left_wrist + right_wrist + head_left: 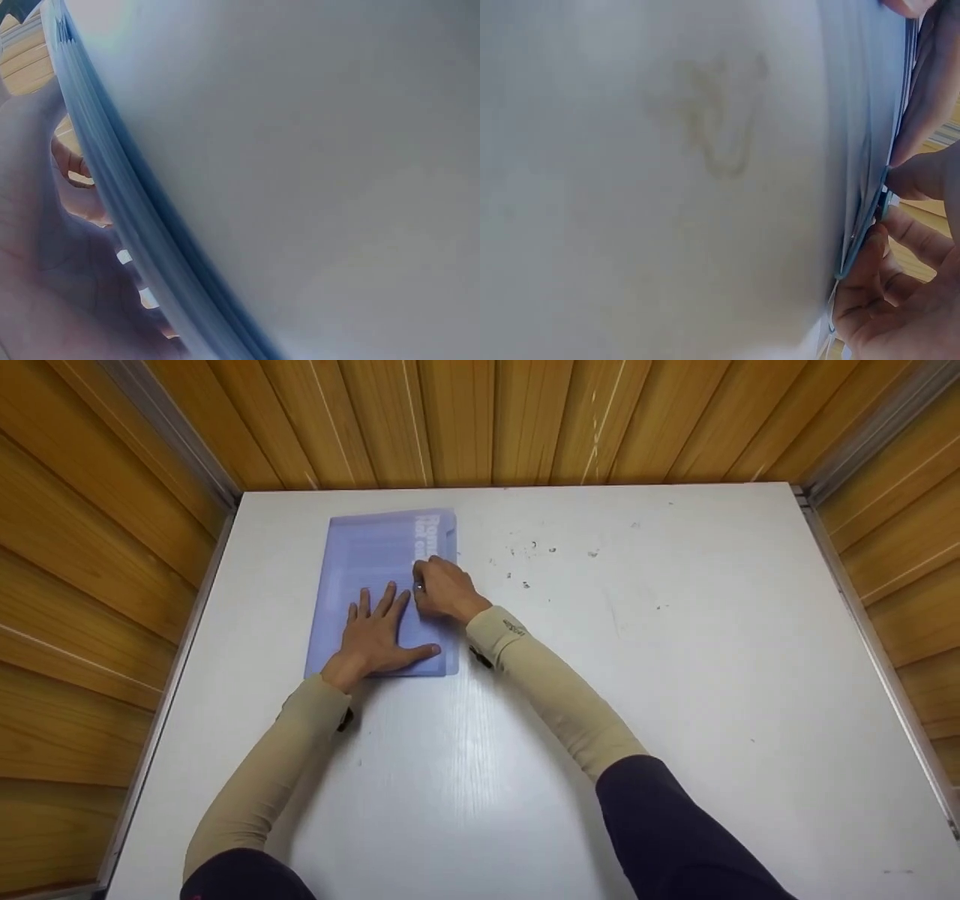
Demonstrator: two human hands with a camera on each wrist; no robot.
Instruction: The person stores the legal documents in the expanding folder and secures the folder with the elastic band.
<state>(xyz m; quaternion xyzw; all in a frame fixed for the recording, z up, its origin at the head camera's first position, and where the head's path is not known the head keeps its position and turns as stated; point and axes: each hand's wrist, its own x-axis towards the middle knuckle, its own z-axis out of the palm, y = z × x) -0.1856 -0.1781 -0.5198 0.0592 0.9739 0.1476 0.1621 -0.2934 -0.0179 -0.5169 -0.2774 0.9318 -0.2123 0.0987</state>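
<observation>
A translucent blue-purple document folder with white lettering lies flat on the table. My left hand rests palm down on its lower part, fingers spread and thumb out toward the right edge. By that same edge, my right hand has its fingers curled. The right wrist view shows its thumb and fingers pinching a small dark button-like piece at the folder's edge, partly hidden by the fingers. Several thin layers show along the folder's side in the left wrist view.
The white table carries dark specks and scuffs to the right of the folder. Wood-panelled walls with metal corner strips rise behind the table and on both sides.
</observation>
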